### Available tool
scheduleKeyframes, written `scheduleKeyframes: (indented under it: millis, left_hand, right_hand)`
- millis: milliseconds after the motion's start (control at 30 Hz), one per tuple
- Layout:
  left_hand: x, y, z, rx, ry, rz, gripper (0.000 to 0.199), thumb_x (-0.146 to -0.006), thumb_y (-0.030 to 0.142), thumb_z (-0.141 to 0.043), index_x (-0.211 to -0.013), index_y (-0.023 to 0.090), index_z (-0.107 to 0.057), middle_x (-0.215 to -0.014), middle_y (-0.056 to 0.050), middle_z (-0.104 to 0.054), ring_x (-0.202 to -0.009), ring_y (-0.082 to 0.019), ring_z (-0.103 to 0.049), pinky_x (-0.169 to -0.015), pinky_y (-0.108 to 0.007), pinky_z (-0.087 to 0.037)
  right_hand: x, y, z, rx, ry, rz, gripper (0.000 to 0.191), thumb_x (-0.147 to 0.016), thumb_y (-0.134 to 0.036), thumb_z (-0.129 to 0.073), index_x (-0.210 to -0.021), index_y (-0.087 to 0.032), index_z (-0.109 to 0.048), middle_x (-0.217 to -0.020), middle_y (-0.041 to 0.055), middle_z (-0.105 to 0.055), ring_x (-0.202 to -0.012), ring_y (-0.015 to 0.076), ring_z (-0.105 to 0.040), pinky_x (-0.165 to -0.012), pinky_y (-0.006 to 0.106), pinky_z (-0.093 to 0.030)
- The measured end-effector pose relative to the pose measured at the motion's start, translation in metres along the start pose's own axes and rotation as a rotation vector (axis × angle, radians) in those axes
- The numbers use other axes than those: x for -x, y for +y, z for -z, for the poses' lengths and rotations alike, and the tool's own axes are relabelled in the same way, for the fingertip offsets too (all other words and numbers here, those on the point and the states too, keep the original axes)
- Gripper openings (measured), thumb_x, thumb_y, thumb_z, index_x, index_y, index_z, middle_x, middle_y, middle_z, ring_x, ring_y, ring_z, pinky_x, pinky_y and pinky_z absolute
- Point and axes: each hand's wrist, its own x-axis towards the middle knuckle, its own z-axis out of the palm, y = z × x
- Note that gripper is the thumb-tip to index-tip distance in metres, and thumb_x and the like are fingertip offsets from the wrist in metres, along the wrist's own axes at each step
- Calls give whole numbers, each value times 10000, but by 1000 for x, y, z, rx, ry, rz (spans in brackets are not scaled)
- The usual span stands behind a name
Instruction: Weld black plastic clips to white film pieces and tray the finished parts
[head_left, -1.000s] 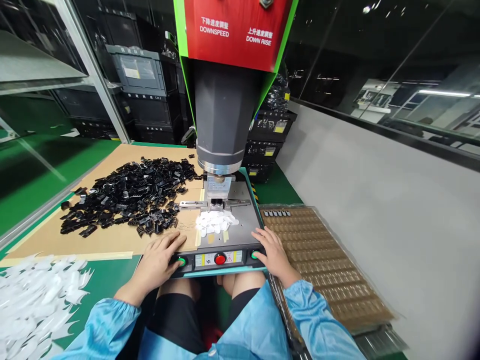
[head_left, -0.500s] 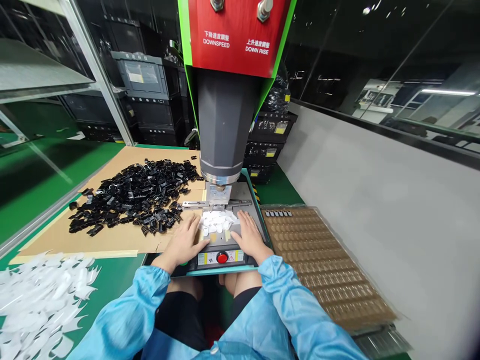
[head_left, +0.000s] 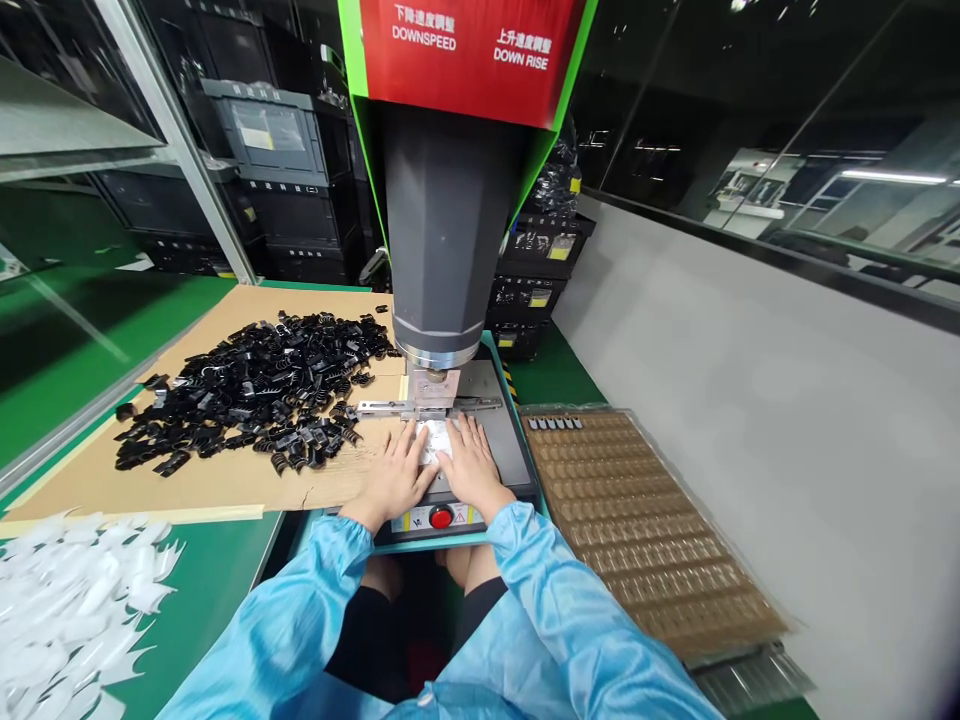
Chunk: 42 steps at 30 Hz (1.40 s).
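On the metal bed of the machine (head_left: 504,425), white pieces (head_left: 435,440) lie gathered between my two hands. My left hand (head_left: 397,472) rests flat over their left side, its fingers spread and pointing forward. From the right, my right hand (head_left: 471,462) covers the other side of the same pieces, fingers extended. Part of the pile is hidden under both hands. Just beyond the fingertips is a metal fixture (head_left: 386,408) below the dark press head (head_left: 442,240). A red button (head_left: 441,517) sits on the front panel near my wrists.
Black curved parts (head_left: 262,385) are heaped on cardboard (head_left: 225,490) at the left. More white pieces (head_left: 67,610) cover the green table's near left. A brown tray (head_left: 645,520) with a few parts in its back row stands right, beside a grey wall (head_left: 750,370). Crates (head_left: 289,215) are stacked behind.
Both hands have moved inward over the white pieces, which are now in a narrower pile. The camera view has shifted slightly.
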Motion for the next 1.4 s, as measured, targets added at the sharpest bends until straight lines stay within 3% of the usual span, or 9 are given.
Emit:
scheduleKeyframes:
  millis: [233,367,567,733,867,1000,1167,1267,1400]
  left_hand:
    - [-15,-17,15,295,223,72,611,-1023,468,-616,-1536,154,-506,-1592,-220,-497,-1515,-373,-453,-1262,-585,-377]
    - [-47,-27,21,392,252,185,619,-958,429,-701,-1494,169,-534,-1439,-202,-610,-1342,-359,-597,-1156,-561,-479]
    - [-90,-30,21,573,118,316,598,-875,394,-795,-1397,171,-605,-1074,-112,-730,-923,-261,-701,-896,-414,-565]
    - [-109,-34,13,697,89,314,443,-799,407,-856,-1159,180,-731,-978,-90,-749,-864,-252,-684,-857,-389,-557]
    - [-116,-34,16,856,88,299,431,-782,466,-859,-1090,176,-774,-948,-86,-757,-878,-257,-690,-858,-386,-571]
    - [-90,-17,23,956,131,392,524,-844,552,-796,-1182,153,-770,-976,-101,-767,-868,-243,-697,-833,-374,-577]
    - [-15,25,28,1278,177,487,611,-814,520,-874,-1288,169,-715,-1010,-81,-771,-890,-210,-717,-853,-344,-590]
    - [23,49,31,1346,167,461,541,-849,472,-867,-1283,189,-712,-1070,-83,-771,-930,-206,-725,-898,-349,-597]
    - [50,66,33,1360,189,444,477,-880,435,-852,-1281,212,-721,-1199,-100,-759,-1029,-211,-724,-947,-345,-598]
  right_hand:
    - [-24,26,7,-230,315,-19,547,-1002,-309,-606,-1525,-160,-552,-1564,174,-568,-1572,339,-377,-1293,553,-344]
    - [-54,24,17,-259,288,-55,560,-936,-271,-689,-1475,-186,-563,-1454,159,-643,-1415,331,-524,-1202,510,-442]
    - [-86,10,17,-241,173,-118,540,-900,-287,-749,-1403,-198,-574,-1259,127,-716,-1211,320,-595,-1080,462,-492]
    - [-101,6,13,-288,158,-148,452,-892,-274,-739,-1319,-184,-621,-1169,123,-726,-1110,297,-631,-1004,417,-519]
    - [-108,5,15,-430,189,-194,339,-881,-243,-714,-1216,-202,-678,-1055,72,-750,-961,245,-686,-914,371,-557]
    - [-86,6,17,-704,237,-248,262,-891,-219,-648,-1141,-205,-724,-1009,54,-780,-906,208,-730,-893,352,-589]
    - [-10,-17,14,-1144,245,-202,360,-899,-287,-683,-1250,-208,-697,-1077,87,-797,-953,220,-772,-901,386,-636]
    - [32,-40,18,-1229,224,-157,353,-916,-297,-686,-1263,-228,-691,-1125,80,-791,-1023,221,-770,-953,401,-638]
    - [61,-59,25,-1219,208,-174,359,-925,-283,-686,-1281,-239,-693,-1195,85,-780,-1136,233,-749,-1020,415,-625]
